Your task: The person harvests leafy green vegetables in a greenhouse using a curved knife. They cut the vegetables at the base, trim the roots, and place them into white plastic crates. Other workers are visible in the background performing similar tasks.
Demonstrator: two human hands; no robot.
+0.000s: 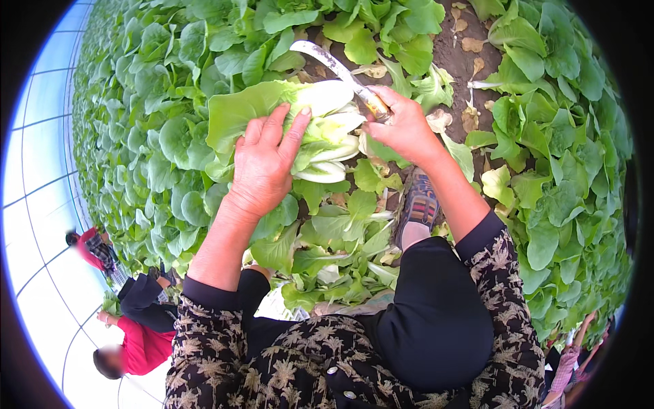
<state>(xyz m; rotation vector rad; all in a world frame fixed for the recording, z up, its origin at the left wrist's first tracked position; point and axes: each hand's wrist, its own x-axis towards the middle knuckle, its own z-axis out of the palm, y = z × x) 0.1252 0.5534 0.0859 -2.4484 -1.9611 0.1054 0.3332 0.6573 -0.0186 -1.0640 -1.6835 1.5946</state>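
Observation:
My left hand [262, 163] grips a cut head of leafy green cabbage [310, 126] with pale white stalks, held up over the bed. My right hand [403, 126] is closed on the handle of a curved knife [327, 63], whose blade points up and to the left above the cabbage's stalk end. Both forearms wear dark flower-patterned sleeves. Below the hands lie cut green leaves [340, 252] on the ground beside my shoe [419, 204].
Rows of growing green cabbage plants [157, 116] fill the left and right. A strip of bare brown soil [456, 54] with dry leaves runs at the top right. A person in red [139, 344] crouches at the lower left; another person's arm [569, 361] shows at the lower right.

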